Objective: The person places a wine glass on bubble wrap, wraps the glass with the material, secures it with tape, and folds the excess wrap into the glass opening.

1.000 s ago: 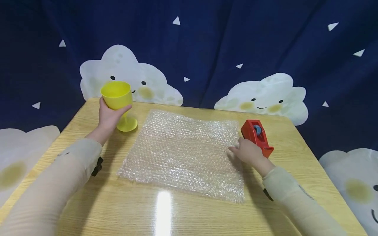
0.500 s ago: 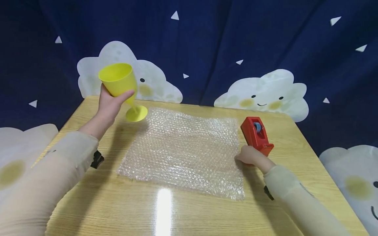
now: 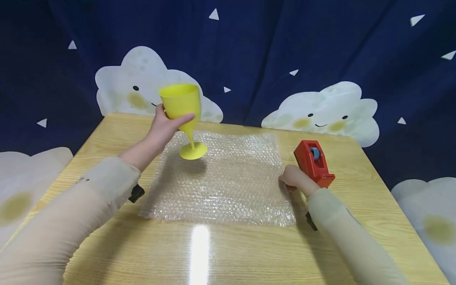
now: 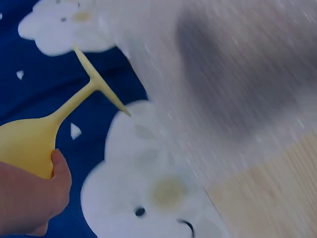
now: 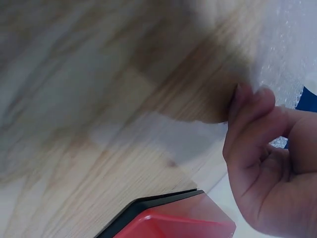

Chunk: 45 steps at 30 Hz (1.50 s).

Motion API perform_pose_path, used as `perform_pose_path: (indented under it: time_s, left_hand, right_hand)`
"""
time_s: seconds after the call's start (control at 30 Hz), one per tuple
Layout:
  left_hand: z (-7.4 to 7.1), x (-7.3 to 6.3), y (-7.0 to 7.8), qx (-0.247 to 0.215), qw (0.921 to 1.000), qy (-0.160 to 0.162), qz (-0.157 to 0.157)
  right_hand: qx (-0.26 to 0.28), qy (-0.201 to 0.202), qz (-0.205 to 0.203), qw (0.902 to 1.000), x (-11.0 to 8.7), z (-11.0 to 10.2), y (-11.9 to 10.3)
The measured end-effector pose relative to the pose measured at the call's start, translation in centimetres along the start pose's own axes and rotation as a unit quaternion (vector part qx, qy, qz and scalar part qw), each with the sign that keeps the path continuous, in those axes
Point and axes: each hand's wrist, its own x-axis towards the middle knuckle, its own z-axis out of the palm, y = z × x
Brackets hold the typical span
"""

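Goblet (image 3: pixel 181 103) held above bubble wrap (image 3: pixel 238 190)

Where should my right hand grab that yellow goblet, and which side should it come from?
Probably the slim stem, from the right: your left hand holds the yellow goblet by its bowl from the left, while the stem is bare and narrow, and the wider foot, raised above the bubble wrap, should help stop slipping.

Bright glare strip on table (image 3: pixel 249 253), soft shadow across bubble wrap (image 3: pixel 235 182), wrist views dimmer, blurred
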Motion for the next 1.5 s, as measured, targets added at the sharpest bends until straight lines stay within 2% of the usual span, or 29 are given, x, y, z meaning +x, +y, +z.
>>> perform_pose_path:
  time_s: [0.2,0.37,0.5,0.63,0.73,0.83,0.97,1.2,1.5]
  left_hand:
    - [4.3,-0.3,0.3,-0.008,0.9971,-0.073,-0.02]
    - [8.4,-0.4,-0.1,-0.034,0.9896,-0.135,-0.035]
    - [11.5,-0.6,-0.8,-0.05,0.9798,-0.173,-0.086]
    - [14.1,-0.6,-1.8,-0.048,0.9707,-0.187,-0.142]
    - [15.6,-0.5,-2.5,-0.039,0.9641,-0.195,-0.176]
    - [16.7,-0.5,-3.2,-0.025,0.9584,-0.201,-0.201]
    - [17.6,-0.3,-4.0,-0.012,0.9554,-0.199,-0.217]
    - [18.3,0.4,-4.9,0.002,0.9505,-0.214,-0.226]
    - [19.2,0.6,-5.2,0.007,0.9405,-0.24,-0.24]
  right_hand:
    - [0.026,-0.019,0.042,0.9986,1.1,-0.4,0.0]
    - [0.037,-0.024,0.051,0.9977,1.5,-0.5,0.2]
    - [0.05,-0.024,0.045,0.9975,1.4,-0.6,0.0]
    - [0.063,-0.026,0.048,0.9966,1.3,-0.6,-0.2]
    - [0.069,-0.026,0.047,0.9962,1.3,-0.6,-0.2]
    - [0.072,-0.022,0.039,0.9964,1.3,-0.6,-0.1]
    - [0.076,-0.021,0.034,0.9963,1.4,-0.5,0.0]
    - [0.086,-0.031,0.043,0.9949,1.5,-0.4,0.1]
    - [0.083,-0.044,0.042,0.9948,1.7,-0.6,0.1]
